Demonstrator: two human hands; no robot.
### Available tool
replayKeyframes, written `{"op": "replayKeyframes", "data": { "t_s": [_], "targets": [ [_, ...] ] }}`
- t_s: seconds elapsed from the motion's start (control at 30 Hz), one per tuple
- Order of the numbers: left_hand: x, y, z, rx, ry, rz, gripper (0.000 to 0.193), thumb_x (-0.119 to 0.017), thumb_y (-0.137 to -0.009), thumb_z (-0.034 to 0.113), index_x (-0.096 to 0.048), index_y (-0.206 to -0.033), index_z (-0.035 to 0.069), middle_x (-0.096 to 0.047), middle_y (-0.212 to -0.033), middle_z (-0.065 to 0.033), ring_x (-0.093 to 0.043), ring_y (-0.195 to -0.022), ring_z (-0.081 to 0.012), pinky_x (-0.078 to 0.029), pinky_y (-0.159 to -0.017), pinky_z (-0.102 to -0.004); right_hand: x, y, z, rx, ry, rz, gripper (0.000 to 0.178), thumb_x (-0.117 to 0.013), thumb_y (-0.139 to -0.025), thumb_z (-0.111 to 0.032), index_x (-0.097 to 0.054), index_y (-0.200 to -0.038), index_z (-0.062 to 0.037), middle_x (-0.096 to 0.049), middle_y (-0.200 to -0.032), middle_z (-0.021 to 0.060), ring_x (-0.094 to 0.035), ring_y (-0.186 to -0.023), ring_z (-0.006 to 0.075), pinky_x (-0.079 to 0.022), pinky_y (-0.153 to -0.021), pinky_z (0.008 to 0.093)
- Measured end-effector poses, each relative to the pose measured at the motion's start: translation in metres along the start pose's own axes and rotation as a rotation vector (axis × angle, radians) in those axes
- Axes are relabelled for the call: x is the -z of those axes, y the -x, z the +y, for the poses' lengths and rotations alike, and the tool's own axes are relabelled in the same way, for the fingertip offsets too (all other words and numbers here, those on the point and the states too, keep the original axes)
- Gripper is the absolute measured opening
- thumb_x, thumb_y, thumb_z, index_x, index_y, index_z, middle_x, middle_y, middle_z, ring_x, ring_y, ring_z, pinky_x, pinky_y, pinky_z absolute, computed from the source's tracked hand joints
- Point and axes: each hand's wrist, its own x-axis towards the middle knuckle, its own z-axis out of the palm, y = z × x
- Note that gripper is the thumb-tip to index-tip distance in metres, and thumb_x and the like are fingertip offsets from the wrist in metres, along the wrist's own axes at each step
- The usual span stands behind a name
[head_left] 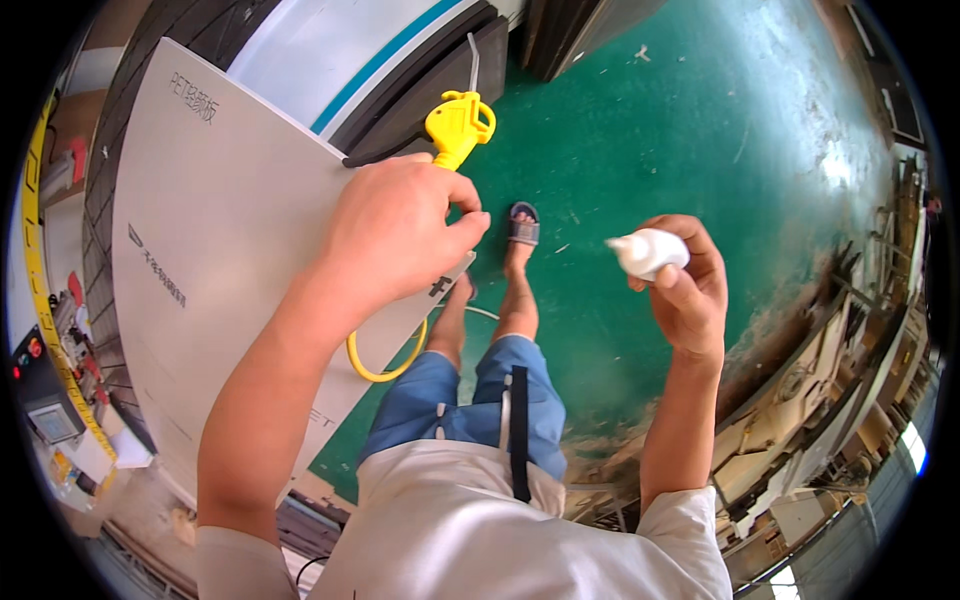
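My left hand (400,220) is closed, its back facing up, above the edge of a large pale board. The handle of a yellow air blow gun (455,125) runs into this hand, and its thin bent metal nozzle points away from me. Thumb and forefinger are bent toward each other at the board's edge. A yellow hose (385,376) loops out below the wrist. Off to the right, over the green floor, my right hand (695,290) grips a small white squeeze bottle (650,252). The bottle lies tilted, its pointed tip turned left. The pale board (220,240) carries dark print.
Beyond the board stands a white machine part with a teal stripe (385,65) and a dark block (430,100). Brown panels (570,35) stand at the far edge. Wood offcuts (810,400) are piled right. A control panel (50,420) sits far left. My feet are on the green floor (620,150).
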Motion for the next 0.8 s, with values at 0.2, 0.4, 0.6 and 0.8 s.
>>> {"op": "replayKeyframes", "data": {
  "t_s": [0.2, 0.4, 0.6, 0.8],
  "targets": [
    [0.006, -0.009, 0.006, 0.063, -0.073, -0.115, 0.024, -0.079, -0.083, 0.028, -0.079, -0.089, 0.004, -0.063, -0.075, -0.0125, -0.063, -0.069, -0.0272, -0.049, -0.064, -0.0381, -0.026, -0.004, 0.043, -0.209, 0.07, 0.007, 0.035, -0.081, -0.092, -0.01, -0.065, -0.121, 0.002, -0.071, -0.113, 0.0074, -0.066, -0.102, 0.0124, -0.053, -0.086, 0.0278],
    [0.01, -0.017, 0.013, 0.164, -0.04, -0.218, 0.023, -0.079, -0.084, 0.026, -0.078, -0.087, 0.003, -0.066, -0.071, -0.0094, -0.062, -0.068, -0.0235, -0.048, -0.063, -0.036, -0.046, -0.017, 0.054, -0.094, 0.324, -0.031, 0.034, -0.083, -0.087, -0.019, -0.071, -0.112, 0.0012, -0.07, -0.096, 0.0039, -0.063, -0.085, 0.0118, -0.051, -0.072, 0.029],
    [0.014, -0.018, 0.019, 0.241, -0.044, -0.27, 0.023, -0.08, -0.085, 0.027, -0.079, -0.086, 0.004, -0.067, -0.072, -0.0092, -0.063, -0.069, -0.0233, -0.049, -0.063, -0.0355, -0.047, -0.029, 0.036, -0.042, 0.487, -0.118, 0.029, -0.084, -0.081, -0.018, -0.074, -0.104, -0.002, -0.067, -0.093, 0.0056, -0.061, -0.076, 0.0166, -0.049, -0.067, 0.0307],
    [0.014, -0.022, 0.018, 0.2, -0.076, -0.283, 0.025, -0.083, -0.084, 0.03, -0.079, -0.086, 0.005, -0.065, -0.079, -0.0129, -0.065, -0.07, -0.0251, -0.049, -0.063, -0.0363, -0.038, -0.036, 0.036, -0.021, 0.522, -0.18, 0.031, -0.086, -0.08, -0.017, -0.074, -0.104, -0.0021, -0.065, -0.092, 0.0057, -0.06, -0.079, 0.0161, -0.047, -0.067, 0.0293]
  ]
}}
